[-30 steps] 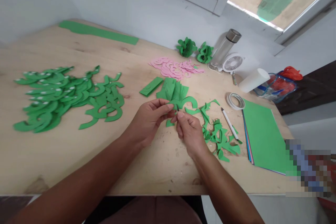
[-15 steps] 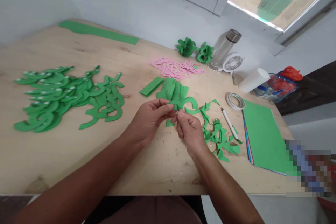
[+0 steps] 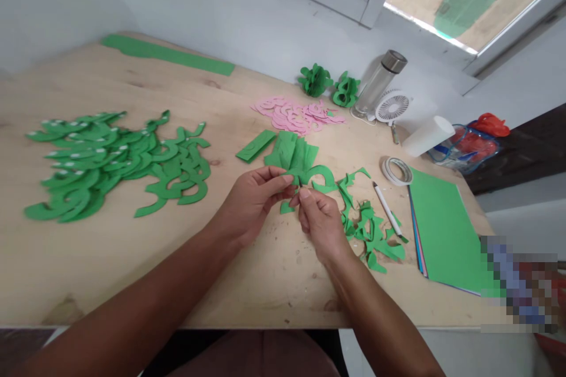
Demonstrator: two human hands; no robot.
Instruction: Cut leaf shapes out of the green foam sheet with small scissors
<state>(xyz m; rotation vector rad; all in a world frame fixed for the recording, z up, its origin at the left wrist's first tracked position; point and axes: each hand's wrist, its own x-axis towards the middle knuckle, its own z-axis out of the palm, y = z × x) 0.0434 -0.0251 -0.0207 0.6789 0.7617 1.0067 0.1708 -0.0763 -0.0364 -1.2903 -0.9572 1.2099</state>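
My left hand point(image 3: 256, 200) pinches a green paper piece point(image 3: 300, 175) between thumb and fingers at the middle of the table. Close beside it, my right hand point(image 3: 322, 218) is closed, its thumb and index finger pressed round something small and dark that is mostly hidden. A curved green paper cutout point(image 3: 326, 175) lies just above the right hand. Behind the fingertips are folded green paper strips point(image 3: 289, 150), with one separate green strip point(image 3: 255, 146) to their left. Green paper scraps point(image 3: 371, 230) lie to the right of my right hand.
Green curved cutouts point(image 3: 101, 153) are heaped at left, pink cutouts point(image 3: 296, 113) at the back. Two green paper shapes point(image 3: 315, 80), a bottle point(image 3: 381, 82), a small fan point(image 3: 393, 106) and a white roll point(image 3: 428, 135) stand behind. Tape point(image 3: 397, 171), a pen point(image 3: 387, 209) and green sheets point(image 3: 446, 224) lie right.
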